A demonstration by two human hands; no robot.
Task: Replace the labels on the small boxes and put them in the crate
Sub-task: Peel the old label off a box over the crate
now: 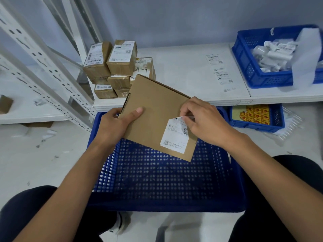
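Note:
A flat brown cardboard box [153,109] is held tilted above an empty blue perforated crate [162,173] on the floor. My left hand [117,123] grips the box's left edge, thumb on top. On the box's lower right corner sits a white printed label [174,137]. My right hand [204,119] pinches the label's top edge, which is lifted and curled away from the cardboard. A stack of several small taped brown boxes [115,67] with white labels stands on the white shelf behind.
Loose white labels [222,72] lie on the white shelf [188,67]. A blue basket [262,67] with white rolls sits at the back right. Below it, another blue bin [257,117] holds yellow-red packets. A slotted metal rack upright [43,70] stands at left. My knees flank the crate.

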